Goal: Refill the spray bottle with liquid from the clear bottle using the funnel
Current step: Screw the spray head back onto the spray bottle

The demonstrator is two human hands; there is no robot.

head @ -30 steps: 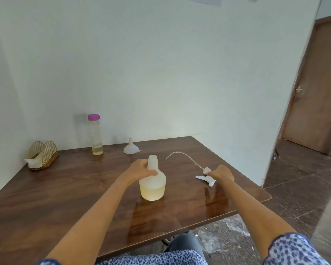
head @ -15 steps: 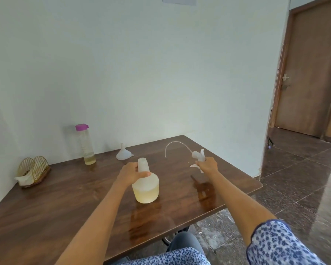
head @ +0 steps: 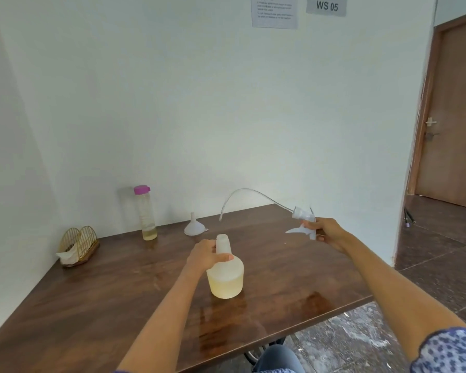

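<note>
The white spray bottle (head: pixel 225 278) stands uncapped near the middle of the wooden table (head: pixel 97 300), with pale yellow liquid in its lower part. My left hand (head: pixel 205 258) grips its neck. My right hand (head: pixel 327 234) holds the white trigger spray head (head: pixel 303 219) up above the table's right side, its long thin tube (head: pixel 242 193) arching to the left. A white funnel (head: pixel 194 227) sits mouth down further back. The clear bottle (head: pixel 145 212) with a purple cap stands by the wall, a little yellow liquid at its bottom.
A gold wire holder (head: pixel 78 244) with white napkins stands at the table's far left by the wall. The table's right edge meets a dark tiled floor (head: pixel 428 270), and a brown door (head: pixel 452 117) is at the right. My knees show below the front edge.
My right hand has lifted the spray head off the table and raised it, so the tube now hangs in the air. My left hand has stayed on the bottle neck.
</note>
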